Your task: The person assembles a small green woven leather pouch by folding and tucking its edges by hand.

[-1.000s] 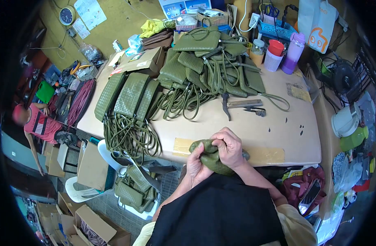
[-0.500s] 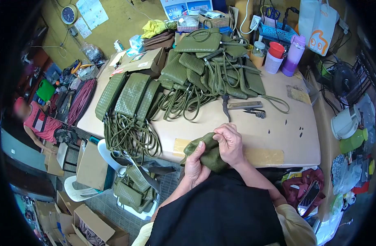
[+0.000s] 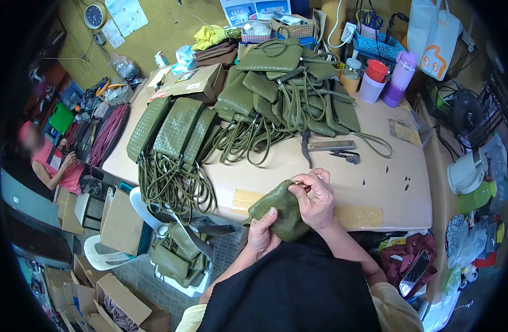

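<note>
A green woven-textured pouch (image 3: 282, 213) is held in front of my body at the table's near edge. My left hand (image 3: 262, 231) is closed on its lower left side, thumb pressed on top. At the upper right edge of the pouch, my right hand (image 3: 316, 200) is closed with fingertips pinched together; the exact bit between them is hidden. Just beyond my hands lie a hammer (image 3: 306, 148), a flat metal bar (image 3: 331, 145) and a small dark tool (image 3: 345, 156).
Green pouches with straps (image 3: 281, 99) are heaped at the back. More woven pouches (image 3: 176, 130) stand in a row at left, straps hanging over the edge. A purple bottle (image 3: 399, 80) and red-lidded cup (image 3: 373, 83) stand at right. A person (image 3: 49, 160) sits far left.
The pouch has opened out from a crumpled shape and shows more of its woven face. My right hand has shifted slightly right. The seated person has raised a hand.
</note>
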The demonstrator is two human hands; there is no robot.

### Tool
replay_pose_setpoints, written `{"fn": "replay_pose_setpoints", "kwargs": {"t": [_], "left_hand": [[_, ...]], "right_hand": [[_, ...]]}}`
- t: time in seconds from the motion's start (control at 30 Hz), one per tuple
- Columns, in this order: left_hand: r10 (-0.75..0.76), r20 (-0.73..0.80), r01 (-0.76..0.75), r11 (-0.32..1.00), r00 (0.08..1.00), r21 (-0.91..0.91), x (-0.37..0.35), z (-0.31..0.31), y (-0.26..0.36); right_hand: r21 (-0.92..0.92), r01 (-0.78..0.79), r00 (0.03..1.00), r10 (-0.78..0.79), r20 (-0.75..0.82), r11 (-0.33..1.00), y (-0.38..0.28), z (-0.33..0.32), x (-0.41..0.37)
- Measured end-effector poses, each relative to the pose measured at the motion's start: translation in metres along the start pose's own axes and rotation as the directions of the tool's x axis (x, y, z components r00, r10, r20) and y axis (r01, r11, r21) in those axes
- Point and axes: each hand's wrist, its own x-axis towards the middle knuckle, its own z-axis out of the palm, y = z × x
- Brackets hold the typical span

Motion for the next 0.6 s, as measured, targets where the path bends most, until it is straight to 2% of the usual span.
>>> {"fn": "replay_pose_setpoints", "kwargs": {"t": [0.13,0.23,0.4,0.53,0.6], "left_hand": [[0.022,0.034,-0.023,0.999,0.999,0.037,-0.004,0.0,-0.003],[0.022,0.081,-0.029,0.995,0.996,0.091,-0.005,0.001,-0.003],[-0.011,0.101,-0.007,0.983,0.995,0.184,-0.006,-0.002,-0.002],[-0.056,0.13,0.023,0.969,0.99,0.244,-0.006,-0.001,0.001],[-0.035,0.123,0.003,0.967,0.992,0.255,-0.006,-0.002,0.0]], "right_hand": [[-0.015,-0.013,1.0,0.013,0.008,1.0,-0.009,-0.004,0.004],[-0.065,0.097,0.995,-0.099,-0.021,0.993,-0.01,-0.006,0.009],[-0.087,0.012,0.996,-0.004,0.09,0.996,-0.019,-0.013,0.01],[-0.087,0.003,0.994,0.006,0.105,0.996,-0.017,-0.016,0.014],[-0.027,-0.008,1.0,0.008,0.004,1.0,-0.017,-0.015,0.013]]}}
